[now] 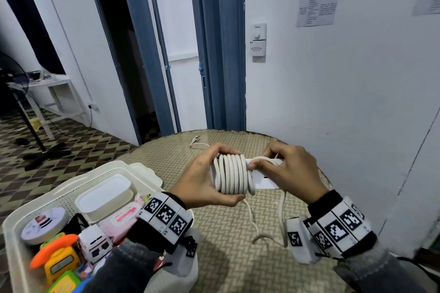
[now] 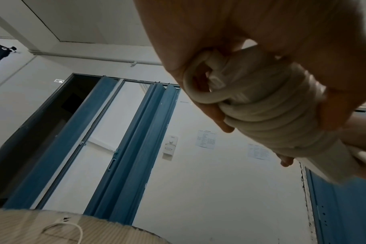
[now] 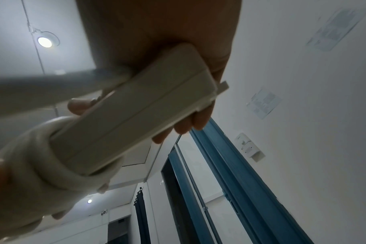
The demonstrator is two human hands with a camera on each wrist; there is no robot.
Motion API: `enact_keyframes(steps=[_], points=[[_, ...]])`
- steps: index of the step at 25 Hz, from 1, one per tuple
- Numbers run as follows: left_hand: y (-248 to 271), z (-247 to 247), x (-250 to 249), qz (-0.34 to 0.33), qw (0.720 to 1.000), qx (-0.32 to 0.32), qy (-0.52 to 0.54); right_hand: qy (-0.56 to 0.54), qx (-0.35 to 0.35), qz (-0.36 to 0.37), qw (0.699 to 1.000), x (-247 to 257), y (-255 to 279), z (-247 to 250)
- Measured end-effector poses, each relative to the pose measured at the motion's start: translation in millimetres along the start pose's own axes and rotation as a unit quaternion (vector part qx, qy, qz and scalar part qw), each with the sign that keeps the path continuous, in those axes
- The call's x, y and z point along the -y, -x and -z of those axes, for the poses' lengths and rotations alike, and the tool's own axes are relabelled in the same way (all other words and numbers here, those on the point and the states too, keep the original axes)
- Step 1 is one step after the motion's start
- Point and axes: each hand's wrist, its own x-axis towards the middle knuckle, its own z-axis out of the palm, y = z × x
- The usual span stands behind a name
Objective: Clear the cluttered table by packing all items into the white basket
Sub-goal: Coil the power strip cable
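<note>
Left hand (image 1: 204,179): wrapped round the wound coils at one end of the strip (image 1: 264,177), thumb under, fingers over. Right hand (image 1: 289,170): curled on the bare end of the strip, thumb and forefinger pinching the cord (image 1: 234,173) at the last turn. Strip: held level above the table (image 1: 228,226), well right of the basket (image 1: 35,200). Cord: several tight turns on the strip; slack hanging from the strip to the table in loops; plug (image 1: 194,138) lying beyond the strip, near the far edge. Step in hand, as judged: winding the cord, not yet finished. Next move, as judged: more turns toward the right hand, slack fed up evenly, plug drawn in and tucked, then the bundle carried left into the basket. Basket: already holding a lidded tub, pink pack, round tin, toys. Writing: none legible on the strip; wall sheets (image 1: 317,5) beyond the strip printed but too small to read; square coded tags on both wristbands.
</note>
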Motion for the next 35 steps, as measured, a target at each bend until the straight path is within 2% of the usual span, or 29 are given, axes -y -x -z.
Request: enact_keyframes(steps=[5,9,11,15,18,21,24,27,32,35], points=[[0.1,7.7,-1.6,0.01,0.998,0.045,0.046,-0.029,0.016,0.002,0.999,5.1,-0.2,4.8],[7.2,3.3,-5.9,0.016,0.999,-0.01,0.04,-0.082,0.026,-0.011,0.996,2.9,-5.2,12.6],[7.9,5.7,-8.8,0.02,0.998,-0.016,0.059,-0.123,0.038,-0.011,0.992,0.5,-6.2,13.8],[8.4,8.3,-11.0,0.009,0.995,0.05,0.086,-0.164,0.063,-0.003,0.984,2.0,-2.2,15.1],[9.8,6.8,-10.9,0.027,0.993,0.082,0.081,-0.158,0.066,0.0,0.985,1.7,-0.3,16.9],[7.4,4.0,-14.5,-0.009,0.999,0.046,-0.012,-0.125,0.055,-0.009,0.991,2.4,-0.1,18.9],[1.4,-8.7,-21.3,-0.044,0.988,0.019,-0.148,-0.084,0.048,-0.016,0.995,6.2,-1.0,17.9],[0.0,-19.6,-20.7,-0.046,0.987,-0.025,-0.152,-0.071,0.045,-0.015,0.996,6.2,-0.8,15.2],[-2.4,-16.5,-17.6,-0.044,0.989,0.012,-0.139,-0.066,0.05,-0.014,0.996,1.9,-1.0,16.6],[-2.0,-23.7,-16.5,-0.018,0.988,0.0,-0.154,-0.049,0.042,-0.022,0.998,1.9,-0.2,16.6]])
